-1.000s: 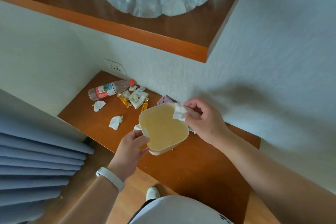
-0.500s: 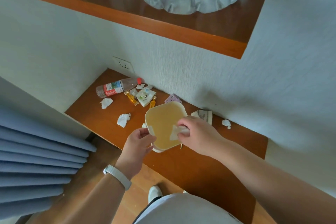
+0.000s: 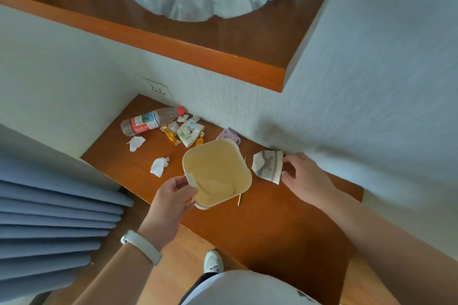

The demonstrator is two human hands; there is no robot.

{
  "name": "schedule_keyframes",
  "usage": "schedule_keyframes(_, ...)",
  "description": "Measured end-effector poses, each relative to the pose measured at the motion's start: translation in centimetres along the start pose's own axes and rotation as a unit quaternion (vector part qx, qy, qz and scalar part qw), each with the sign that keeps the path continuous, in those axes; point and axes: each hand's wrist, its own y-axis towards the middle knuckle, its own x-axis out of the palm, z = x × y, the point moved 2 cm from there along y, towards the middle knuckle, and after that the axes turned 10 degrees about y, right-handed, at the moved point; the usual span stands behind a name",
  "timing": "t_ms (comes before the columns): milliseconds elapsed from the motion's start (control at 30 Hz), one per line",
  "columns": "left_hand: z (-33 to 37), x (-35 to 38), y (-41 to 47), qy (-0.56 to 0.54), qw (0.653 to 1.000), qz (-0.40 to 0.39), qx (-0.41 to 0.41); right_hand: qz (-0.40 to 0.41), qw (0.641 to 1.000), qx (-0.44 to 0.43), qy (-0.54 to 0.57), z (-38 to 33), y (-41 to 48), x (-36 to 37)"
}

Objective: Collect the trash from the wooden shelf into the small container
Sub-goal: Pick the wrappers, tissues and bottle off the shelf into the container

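- Head cam: cream square container (image 3: pixel 218 171), left hand (image 3: pixel 171 195) gripping its rim.
- Right hand (image 3: pixel 304 176) pinches patterned paper (image 3: pixel 267 166).
- Littered wooden shelf (image 3: pixel 272 218), white textured wall (image 3: pixel 371 82), blue curtain (image 3: pixel 49 218).

Head-worn camera looks steeply down at the wooden shelf (image 3: pixel 272 228).

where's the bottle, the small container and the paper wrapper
bottle (image 3: pixel 143 123), head view, on its label
small container (image 3: pixel 215 163), head view, on its bare inner wall
paper wrapper (image 3: pixel 269 166), head view, on its printed middle
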Motion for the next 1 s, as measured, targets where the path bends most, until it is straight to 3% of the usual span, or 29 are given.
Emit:
schedule_keyframes(133,-0.2,0.5,-0.2,0.0,1.0,0.007,-0.007,-0.026,0.997,0.044,-0.054,5.2,1.3,0.5)
schedule_keyframes(400,-0.1,2.5,-0.8,0.005,1.0,0.023,-0.019,-0.06,0.986,0.023,-0.154,9.4,2.9,2.7)
schedule_keyframes(1000,-0.6,4.7,-1.7,0.009,0.999,0.016,-0.027,-0.032,0.989,-0.036,-0.141,10.7,-0.3,3.8)
